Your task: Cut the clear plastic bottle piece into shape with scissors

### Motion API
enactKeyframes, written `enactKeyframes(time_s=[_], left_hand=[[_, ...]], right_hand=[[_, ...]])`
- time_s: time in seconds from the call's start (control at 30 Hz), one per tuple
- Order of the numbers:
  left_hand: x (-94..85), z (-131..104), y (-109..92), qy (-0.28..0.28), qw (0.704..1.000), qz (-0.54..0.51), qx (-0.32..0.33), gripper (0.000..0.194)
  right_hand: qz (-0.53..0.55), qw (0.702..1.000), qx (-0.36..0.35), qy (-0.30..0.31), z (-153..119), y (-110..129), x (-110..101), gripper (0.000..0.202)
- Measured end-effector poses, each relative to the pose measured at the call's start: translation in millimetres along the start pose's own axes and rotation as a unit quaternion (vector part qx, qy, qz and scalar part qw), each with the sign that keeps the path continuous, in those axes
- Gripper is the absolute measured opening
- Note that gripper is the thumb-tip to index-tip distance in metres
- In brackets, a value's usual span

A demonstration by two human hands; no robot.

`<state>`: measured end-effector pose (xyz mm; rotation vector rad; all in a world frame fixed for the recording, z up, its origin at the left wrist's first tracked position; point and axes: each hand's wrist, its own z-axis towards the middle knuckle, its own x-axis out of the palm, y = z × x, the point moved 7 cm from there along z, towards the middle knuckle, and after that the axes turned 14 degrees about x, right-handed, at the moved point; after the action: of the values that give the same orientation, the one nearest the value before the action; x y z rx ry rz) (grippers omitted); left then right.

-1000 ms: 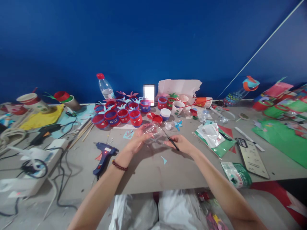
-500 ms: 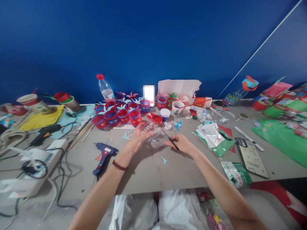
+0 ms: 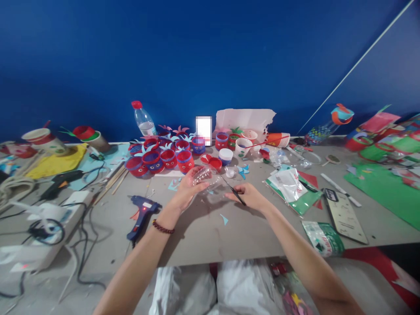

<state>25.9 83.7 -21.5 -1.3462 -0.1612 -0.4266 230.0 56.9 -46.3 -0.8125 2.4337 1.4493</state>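
Note:
My left hand (image 3: pixel 189 189) is closed round a clear plastic bottle piece (image 3: pixel 207 176), its thumb on the near side. My right hand (image 3: pixel 246 197) grips dark-handled scissors (image 3: pixel 236 195), whose blades reach up and left to the right edge of the clear plastic. Whether the blades are apart is too small to tell. Just beyond the plastic sit a red lid (image 3: pixel 215 163) and a white-topped cup (image 3: pixel 225 155). A light blue paper scrap (image 3: pixel 224 219) lies on the table below my hands.
A blue glue gun (image 3: pixel 143 214) lies left of my left forearm, with a power strip (image 3: pixel 62 232) and cables farther left. Red and blue cups (image 3: pixel 185 162) crowd the back. On the right are a green packet (image 3: pixel 323 238), a phone (image 3: pixel 345 215) and plastic bags (image 3: pixel 292 186).
Both hands and the clear plastic are almost where they were. The scissors have shifted very slightly in my right hand.

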Motion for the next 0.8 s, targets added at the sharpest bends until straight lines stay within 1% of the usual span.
enactKeyframes(time_s=[0.23, 0.43, 0.8], left_hand=[[0.9, 0.1, -1.4, 0.006, 1.0, 0.002, -0.005, 0.061], [0.3, -0.3, 0.0, 0.014, 1.0, -0.003, 0.001, 0.059], [-0.5, -0.8, 1.8, 0.006, 1.0, -0.004, -0.002, 0.059]], right_hand=[[-0.065, 0.995, -0.047, -0.051, -1.7, 7.6, -4.7, 0.058], [-0.073, 0.994, -0.06, -0.062, -2.4, 7.5, -6.6, 0.059], [-0.09, 0.992, -0.057, -0.069, -0.4, 6.2, -7.2, 0.058]])
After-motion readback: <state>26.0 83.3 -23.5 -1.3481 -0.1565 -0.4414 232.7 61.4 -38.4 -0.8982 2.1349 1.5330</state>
